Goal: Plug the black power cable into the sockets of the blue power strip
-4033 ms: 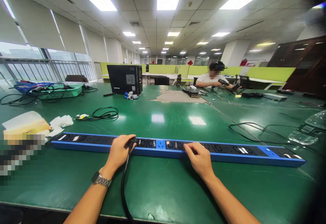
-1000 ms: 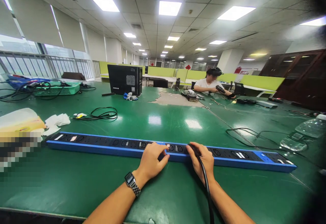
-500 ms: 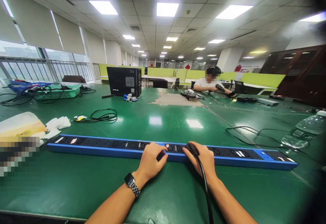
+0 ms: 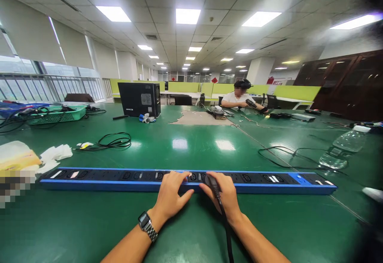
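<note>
Head view, left to right: a basket (image 4: 60, 116) of cables sits behind a coiled cord (image 4: 115, 141). Across the table (image 4: 89, 223) lies the strip (image 4: 195, 177). The left hand (image 4: 171, 195) covers part of its middle, thumb spread from fingers; whether it grips, I cannot tell. Just beside, the right hand (image 4: 223, 194) grasps a plug (image 4: 213, 185) at the strip. Beyond its right end stands a bottle (image 4: 344, 147).

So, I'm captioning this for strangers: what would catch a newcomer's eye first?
Probably the long blue-and-black power strip stretched across the glossy green table in the foreground. Next, near its middle, the right hand holding a black plug whose thick black cable runs down toward the viewer. Farther back, left of centre, stands a boxy black computer tower.
</note>
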Demonstrator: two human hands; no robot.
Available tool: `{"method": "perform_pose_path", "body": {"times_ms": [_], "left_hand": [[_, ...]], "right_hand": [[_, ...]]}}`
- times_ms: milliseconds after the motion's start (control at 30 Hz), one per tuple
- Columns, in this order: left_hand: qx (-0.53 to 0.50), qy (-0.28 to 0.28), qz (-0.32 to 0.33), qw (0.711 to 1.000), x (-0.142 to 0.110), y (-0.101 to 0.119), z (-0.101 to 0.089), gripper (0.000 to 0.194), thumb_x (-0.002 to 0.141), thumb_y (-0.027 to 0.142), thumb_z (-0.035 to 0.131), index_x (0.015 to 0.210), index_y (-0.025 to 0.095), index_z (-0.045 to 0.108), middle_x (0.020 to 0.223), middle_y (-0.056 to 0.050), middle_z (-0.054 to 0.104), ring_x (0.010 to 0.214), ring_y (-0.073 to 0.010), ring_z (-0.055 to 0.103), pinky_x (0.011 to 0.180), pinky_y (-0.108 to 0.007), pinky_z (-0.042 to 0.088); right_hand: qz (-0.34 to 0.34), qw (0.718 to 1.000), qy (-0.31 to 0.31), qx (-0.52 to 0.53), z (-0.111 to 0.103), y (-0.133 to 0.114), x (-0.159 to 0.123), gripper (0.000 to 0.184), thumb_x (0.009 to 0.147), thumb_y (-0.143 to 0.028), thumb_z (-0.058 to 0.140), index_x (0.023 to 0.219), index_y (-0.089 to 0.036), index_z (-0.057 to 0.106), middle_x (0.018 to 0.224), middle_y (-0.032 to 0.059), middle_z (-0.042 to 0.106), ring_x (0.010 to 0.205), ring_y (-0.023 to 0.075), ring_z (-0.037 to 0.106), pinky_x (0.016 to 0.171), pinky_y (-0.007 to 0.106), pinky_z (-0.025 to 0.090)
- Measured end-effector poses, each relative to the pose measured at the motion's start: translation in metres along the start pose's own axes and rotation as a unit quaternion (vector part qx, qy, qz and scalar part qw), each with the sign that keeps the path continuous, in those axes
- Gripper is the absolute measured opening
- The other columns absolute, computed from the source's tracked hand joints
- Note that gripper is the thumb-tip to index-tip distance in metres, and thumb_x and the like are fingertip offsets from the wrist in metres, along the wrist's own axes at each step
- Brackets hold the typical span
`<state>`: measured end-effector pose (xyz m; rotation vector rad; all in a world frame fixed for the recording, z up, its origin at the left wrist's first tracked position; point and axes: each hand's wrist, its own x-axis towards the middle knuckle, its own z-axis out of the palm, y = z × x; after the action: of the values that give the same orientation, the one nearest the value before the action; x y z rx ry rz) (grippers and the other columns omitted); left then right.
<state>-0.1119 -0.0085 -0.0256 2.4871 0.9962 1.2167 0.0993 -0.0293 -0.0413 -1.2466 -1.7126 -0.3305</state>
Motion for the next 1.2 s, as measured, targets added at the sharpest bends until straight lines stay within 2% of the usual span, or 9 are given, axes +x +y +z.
{"method": "perform_pose_path", "body": {"times_ms": [133,300,500,633,767,933,1000,1067,1200], "left_hand": [[0.009,-0.034,0.057,0.998,-0.001,0.009,0.001,0.051,0.082,0.03,0.067,0.129,0.024,0.049,0.11,-0.009,0.064,0.101,-0.0284,0.057,0.088,-0.045,0.043],[0.05,-0.052,0.089,0.993,-0.002,0.018,0.008,0.048,0.083,0.029,0.067,0.128,0.024,0.05,0.11,-0.01,0.063,0.1,-0.029,0.056,0.085,-0.044,0.044],[0.094,-0.023,0.097,0.991,-0.002,0.016,0.008,0.044,0.082,0.028,0.071,0.123,0.024,0.054,0.112,-0.01,0.063,0.098,-0.0287,0.058,0.082,-0.043,0.045],[0.119,0.006,0.119,0.986,-0.003,0.014,0.009,0.039,0.087,0.026,0.064,0.125,0.024,0.054,0.113,-0.01,0.064,0.099,-0.0283,0.058,0.082,-0.043,0.045],[0.142,0.039,0.147,0.978,-0.004,0.015,0.011,0.034,0.09,0.02,0.054,0.124,0.022,0.055,0.113,-0.012,0.064,0.1,-0.0281,0.058,0.083,-0.043,0.043],[0.168,0.086,0.169,0.967,0.0,0.017,0.004,0.032,0.091,0.016,0.049,0.121,0.021,0.057,0.109,-0.011,0.066,0.097,-0.0259,0.06,0.084,-0.042,0.04],[0.178,0.127,0.156,0.963,0.003,0.013,-0.004,0.03,0.092,0.017,0.047,0.12,0.022,0.057,0.109,-0.01,0.067,0.097,-0.0252,0.06,0.085,-0.041,0.039],[0.191,0.183,0.115,0.957,0.006,0.003,-0.016,0.029,0.094,0.018,0.046,0.121,0.021,0.056,0.11,-0.01,0.067,0.1,-0.0253,0.06,0.087,-0.04,0.039],[0.227,0.312,-0.036,0.922,0.009,-0.026,-0.037,0.027,0.096,0.025,0.047,0.121,0.02,0.055,0.114,-0.012,0.067,0.104,-0.0275,0.06,0.088,-0.04,0.04]], "right_hand": [[-0.059,0.998,-0.033,0.01,0.006,-0.002,-0.005,0.04,0.085,-0.053,0.061,0.108,-0.02,0.066,0.092,0.0094,0.075,0.075,0.0213,0.068,0.068,0.034,0.048],[-0.079,0.995,-0.055,0.021,0.007,-0.003,-0.006,0.039,0.088,-0.047,0.059,0.116,-0.02,0.065,0.095,0.0095,0.076,0.069,0.0189,0.068,0.062,0.031,0.047],[-0.099,0.989,-0.093,0.057,0.006,-0.007,-0.006,0.041,0.091,-0.039,0.056,0.127,-0.02,0.057,0.09,0.0077,0.074,0.068,0.0171,0.065,0.062,0.03,0.047],[-0.122,0.985,-0.107,0.059,0.007,-0.007,-0.008,0.043,0.091,-0.033,0.051,0.132,-0.019,0.052,0.096,0.0099,0.073,0.076,0.0195,0.067,0.067,0.031,0.048],[-0.135,0.984,-0.105,0.048,0.006,-0.009,-0.007,0.047,0.089,-0.03,0.051,0.134,-0.018,0.049,0.097,0.0098,0.071,0.077,0.0198,0.065,0.065,0.031,0.048],[-0.142,0.985,-0.087,0.041,0.0,-0.011,-0.002,0.039,0.089,-0.028,0.054,0.126,-0.017,0.052,0.081,0.0041,0.067,0.067,0.0162,0.06,0.059,0.028,0.043],[-0.131,0.988,-0.079,0.039,-0.002,-0.01,-0.001,0.036,0.089,-0.026,0.056,0.123,-0.017,0.054,0.075,0.0015,0.064,0.064,0.0146,0.057,0.058,0.027,0.041],[-0.121,0.989,-0.074,0.044,-0.003,-0.009,0.0,0.032,0.088,-0.024,0.057,0.119,-0.017,0.056,0.073,0.0002,0.062,0.061,0.0132,0.055,0.057,0.026,0.039],[-0.118,0.989,-0.073,0.05,-0.002,-0.009,0.0,0.022,0.087,-0.022,0.058,0.109,-0.017,0.061,0.069,-0.001,0.06,0.057,0.0115,0.052,0.056,0.026,0.037]]}}
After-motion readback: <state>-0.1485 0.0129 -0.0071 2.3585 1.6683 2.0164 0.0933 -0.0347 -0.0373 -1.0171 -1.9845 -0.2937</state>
